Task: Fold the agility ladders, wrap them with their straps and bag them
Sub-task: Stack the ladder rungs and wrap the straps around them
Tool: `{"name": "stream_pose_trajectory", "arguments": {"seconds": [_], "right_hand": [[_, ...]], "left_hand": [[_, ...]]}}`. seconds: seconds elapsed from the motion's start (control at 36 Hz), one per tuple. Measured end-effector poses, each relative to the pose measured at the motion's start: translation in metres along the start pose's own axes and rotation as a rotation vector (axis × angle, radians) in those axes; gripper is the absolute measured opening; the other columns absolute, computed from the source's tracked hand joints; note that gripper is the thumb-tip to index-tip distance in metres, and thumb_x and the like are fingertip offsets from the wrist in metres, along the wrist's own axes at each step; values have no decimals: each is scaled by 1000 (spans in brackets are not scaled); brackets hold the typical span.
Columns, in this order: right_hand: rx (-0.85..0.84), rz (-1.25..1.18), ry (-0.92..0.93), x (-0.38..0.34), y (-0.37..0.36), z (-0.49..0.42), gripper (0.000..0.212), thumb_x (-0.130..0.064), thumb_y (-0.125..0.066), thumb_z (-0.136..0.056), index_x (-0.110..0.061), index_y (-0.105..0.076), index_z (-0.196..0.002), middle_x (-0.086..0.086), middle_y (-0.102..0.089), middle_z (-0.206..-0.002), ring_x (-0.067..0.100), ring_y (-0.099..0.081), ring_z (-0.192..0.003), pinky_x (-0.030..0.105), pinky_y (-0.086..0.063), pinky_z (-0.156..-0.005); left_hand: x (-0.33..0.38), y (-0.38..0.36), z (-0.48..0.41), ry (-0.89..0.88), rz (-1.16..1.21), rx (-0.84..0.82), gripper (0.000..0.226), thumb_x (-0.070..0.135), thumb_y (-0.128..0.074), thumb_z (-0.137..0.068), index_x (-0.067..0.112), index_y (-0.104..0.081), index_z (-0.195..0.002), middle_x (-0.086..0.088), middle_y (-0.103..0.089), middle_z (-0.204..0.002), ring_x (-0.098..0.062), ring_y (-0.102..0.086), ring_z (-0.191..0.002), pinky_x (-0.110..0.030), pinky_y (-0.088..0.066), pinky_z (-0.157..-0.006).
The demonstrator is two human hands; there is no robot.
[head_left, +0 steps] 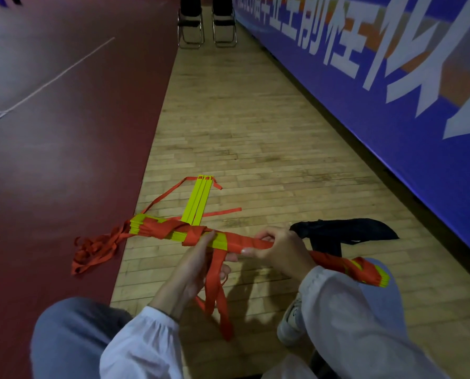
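Grey-trousered knee (72,332) and white sleeves (146,346) fill the foreground. Just beyond, the right hand (280,250) curls tightly around a long bundle of flat yellow plastic rungs (220,242) bound in orange-red webbing, held crosswise over the pale wooden floor (255,149). The left hand (192,269) grips the loose orange-red strap tails (217,291) hanging beneath, forefinger stretched onto the bundle. A limp black fabric bag (346,231) lies just behind the right hand, and a smaller stack of yellow rungs (198,201) lies farther off.
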State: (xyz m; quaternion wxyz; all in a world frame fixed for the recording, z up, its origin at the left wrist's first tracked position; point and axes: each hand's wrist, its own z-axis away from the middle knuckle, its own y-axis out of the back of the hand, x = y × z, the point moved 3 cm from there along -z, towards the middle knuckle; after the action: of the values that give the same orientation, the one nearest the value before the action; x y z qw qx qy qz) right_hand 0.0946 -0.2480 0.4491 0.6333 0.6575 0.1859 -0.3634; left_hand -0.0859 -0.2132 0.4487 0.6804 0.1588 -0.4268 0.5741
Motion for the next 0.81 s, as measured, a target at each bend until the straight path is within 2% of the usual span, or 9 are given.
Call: {"name": "stream_pose_trajectory", "arguments": {"seconds": [0.17,0.25,0.31,0.39,0.44,0.53,0.67,0.81], "right_hand": [[-107,-15,-11,0,3,-3,41,-52,-80,-67,-28,-65,-96,-8,-63,-99,10,-60,-93,28,-52,-83],[-176,-53,-39,-1,7,-7,26,-57,-68,-77,-32,-66,-86,-13,-61,-90,10,-60,-91,27,-49,-83],[-216,-35,-55,0,9,-9,34,-61,-57,-85,-30,-70,-84,-11,-64,-89,13,-60,-91,28,-46,-84],[-275,42,-64,3,6,-10,47,-63,-53,-86,-24,-73,-103,-4,-68,-103,14,-61,-98,33,-48,-93],[-268,45,-84,5,4,-10,47,-62,-57,-84,-23,-73,-104,-3,-68,-104,15,-62,-98,33,-49,-92],[-210,13,-108,7,1,-12,39,-63,-62,-79,-27,-71,-89,-4,-68,-97,15,-63,-92,32,-49,-85],[-150,3,-127,6,-1,-10,43,-64,-65,-76,-28,-70,-98,-6,-67,-99,13,-62,-94,31,-50,-86],[-113,41,-102,3,2,-7,32,-59,-67,-78,-31,-67,-93,-9,-63,-95,11,-60,-92,27,-47,-82]], "left_hand": [[-1,0,1,-40,-33,25,50,38,-32,-101,-5,-58,-105,-14,-69,-71,-16,-52,-38,-18,-40,-35],[-3,-1,3,-55,-53,13,50,36,-30,-102,-6,-58,-106,-14,-69,-70,-15,-52,-39,-17,-39,-35],[-4,0,4,-63,-70,4,51,36,-29,-102,-5,-59,-106,-13,-69,-71,-15,-52,-40,-18,-40,-36],[-6,0,5,-47,-53,-20,50,37,-30,-101,-2,-61,-103,-13,-69,-75,-15,-54,-43,-18,-42,-38],[-6,0,5,-12,-31,-41,52,38,-31,-100,-3,-62,-97,-12,-69,-74,-14,-54,-43,-18,-43,-37],[-6,1,5,14,18,-70,56,42,-31,-98,-5,-62,-93,-14,-68,-71,-16,-55,-42,-18,-45,-37],[-6,1,5,-4,94,-104,61,48,-32,-97,-5,-63,-94,-18,-68,-74,-21,-59,-45,-22,-48,-41],[-8,1,7,22,80,-109,67,57,-33,-94,-3,-65,-93,-16,-69,-78,-20,-60,-48,-23,-50,-43]]}}
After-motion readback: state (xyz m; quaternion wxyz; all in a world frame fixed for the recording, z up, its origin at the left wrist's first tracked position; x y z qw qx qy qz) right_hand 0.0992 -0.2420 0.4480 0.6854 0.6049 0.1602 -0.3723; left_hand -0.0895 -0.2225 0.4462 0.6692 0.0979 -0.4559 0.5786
